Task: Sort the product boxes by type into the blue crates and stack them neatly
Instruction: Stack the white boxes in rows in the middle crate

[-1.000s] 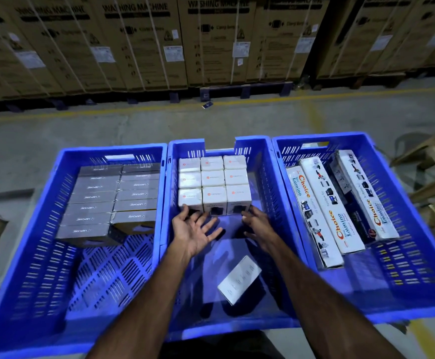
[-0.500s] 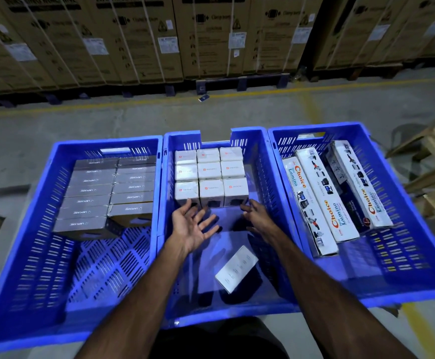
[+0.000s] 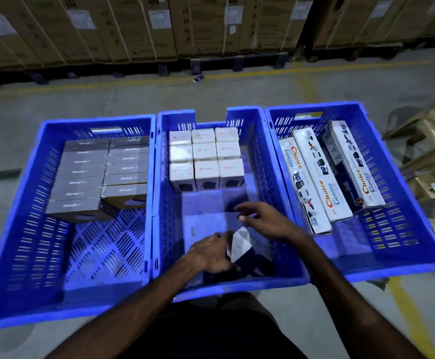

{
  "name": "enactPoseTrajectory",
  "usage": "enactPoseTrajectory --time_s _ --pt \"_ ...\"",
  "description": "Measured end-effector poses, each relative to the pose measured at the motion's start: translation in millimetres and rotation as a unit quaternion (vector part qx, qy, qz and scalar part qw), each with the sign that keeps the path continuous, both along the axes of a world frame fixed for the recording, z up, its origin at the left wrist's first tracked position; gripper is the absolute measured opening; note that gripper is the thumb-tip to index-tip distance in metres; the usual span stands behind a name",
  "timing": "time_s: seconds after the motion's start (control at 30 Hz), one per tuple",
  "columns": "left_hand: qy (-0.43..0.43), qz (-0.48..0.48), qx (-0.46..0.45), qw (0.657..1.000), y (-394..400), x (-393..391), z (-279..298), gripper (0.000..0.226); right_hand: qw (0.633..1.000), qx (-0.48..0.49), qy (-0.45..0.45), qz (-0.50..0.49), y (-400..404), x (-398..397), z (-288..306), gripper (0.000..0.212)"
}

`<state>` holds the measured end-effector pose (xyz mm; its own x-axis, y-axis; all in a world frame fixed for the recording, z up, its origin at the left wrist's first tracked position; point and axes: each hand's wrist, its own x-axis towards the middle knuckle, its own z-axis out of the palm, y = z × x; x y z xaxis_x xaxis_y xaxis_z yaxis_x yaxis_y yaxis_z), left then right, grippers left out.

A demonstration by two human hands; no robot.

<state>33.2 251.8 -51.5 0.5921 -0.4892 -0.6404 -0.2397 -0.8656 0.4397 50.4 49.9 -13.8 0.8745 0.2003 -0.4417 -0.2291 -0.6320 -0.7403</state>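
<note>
Three blue crates stand side by side on the floor. The left crate (image 3: 17, 203) holds rows of flat grey boxes (image 3: 81, 182). Small white cube boxes (image 3: 206, 156) are packed at the back of the middle crate (image 3: 270, 172). Long white "Choice Lumino" boxes (image 3: 322, 177) lie in the right crate (image 3: 402, 203). A loose white box (image 3: 241, 243) lies near the front of the middle crate. My left hand (image 3: 208, 252) is on its left edge, fingers curled around it. My right hand (image 3: 265, 221) hovers just above and behind it, fingers apart.
Large brown washing-machine cartons (image 3: 159, 24) on pallets line the far side of the grey floor. A yellow floor line (image 3: 263, 73) runs in front of them. Folded cardboard (image 3: 428, 156) lies to the right of the crates. A small dark item (image 3: 198, 78) lies near the pallets.
Both hands drew back from the row of white cube boxes toward me. My left hand has closed on the loose white box, which now tilts up.
</note>
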Motion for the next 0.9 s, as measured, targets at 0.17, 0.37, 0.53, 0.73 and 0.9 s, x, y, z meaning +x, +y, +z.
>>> enactPoseTrajectory --time_s 0.17,0.37,0.53,0.73,0.9 --pt "-0.038 0.025 0.0 0.999 -1 4 -9 0.065 0.999 0.002 -0.033 -0.011 -16 -21 19 0.033" --pt "0.301 0.423 -0.283 0.806 25 17 23 0.034 0.982 0.059 -0.121 -0.129 -21 -28 30 0.027" --pt "0.409 0.489 -0.412 0.651 45 15 54 0.034 0.971 0.15 -0.118 -0.142 -11 -24 31 0.04" --pt "0.375 0.499 -0.421 0.658 49 12 58 0.065 0.968 0.189 -0.054 -0.155 7 -13 41 0.052" --pt "0.416 0.516 -0.453 0.596 42 15 70 0.04 0.968 0.228 -0.026 -0.101 19 -10 56 0.027"
